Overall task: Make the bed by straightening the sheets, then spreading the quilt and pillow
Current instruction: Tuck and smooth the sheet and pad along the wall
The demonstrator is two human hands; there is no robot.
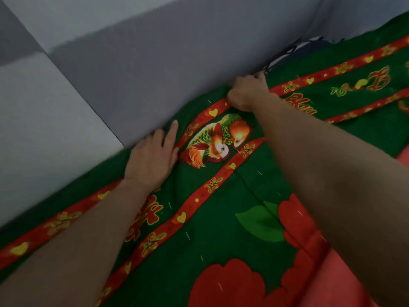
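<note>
Left hand [152, 156] lies flat on the quilt [210, 235], fingers straight and slightly spread, pressing the green cloth down just beside the wall [155, 63]. Right of it sits a printed pair of birds [219, 140] between two red bands dotted with yellow hearts. Beyond the birds the right hand [247, 91] is closed tight on the quilt's far edge, fingers curled round a bunch of cloth where it meets the wall. That edge is the relation that matters: it runs slantwise along the wall from lower left to upper right, and the right hand is the farther one along it, nearer the corner, so any pull to square the quilt would likely go that way while the left hand pins the cloth. Red lettering [298, 105] past the right wrist is too blurred and cut off to read; the red characters under the left forearm are no clearer. A dark fringe [294, 48] pokes out at the corner. At lower right, pink cloth, probably the sheet [332, 293], shows beyond the quilt. No pillow is in view.
</note>
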